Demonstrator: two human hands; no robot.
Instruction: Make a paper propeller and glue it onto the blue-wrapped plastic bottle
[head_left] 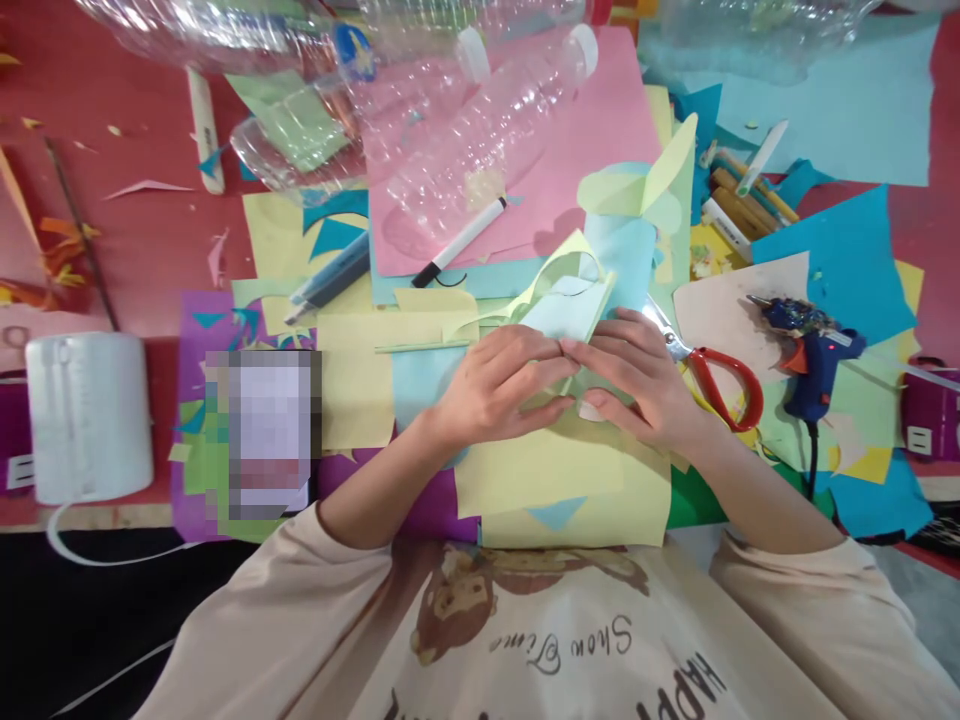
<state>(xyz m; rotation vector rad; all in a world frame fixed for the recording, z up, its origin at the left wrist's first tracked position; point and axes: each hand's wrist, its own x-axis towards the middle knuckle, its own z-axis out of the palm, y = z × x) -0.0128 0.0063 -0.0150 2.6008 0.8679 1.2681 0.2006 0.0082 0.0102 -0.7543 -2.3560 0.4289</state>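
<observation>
A cut piece of pale green paper (564, 308), with a curved cut-out at its far end, is pinched between my two hands. My left hand (514, 380) closes on its left edge and my right hand (637, 375) on its right edge, the fingertips almost meeting. Under them lie pale yellow sheets (562, 480). Beside my right hand rest scissors with red handles (724, 385), their blades partly hidden by the fingers. Beyond the hands stand light green leaf-shaped paper pieces (645, 185) on a light blue strip.
A blue glue gun (814, 370) with a cord lies at the right. A black-and-white marker (461, 240) and clear plastic bottles (487, 130) lie on pink paper (607, 110). At left are a blue cutter knife (330, 275), a blurred-out phone-like screen (270, 435) and a white case (90, 415).
</observation>
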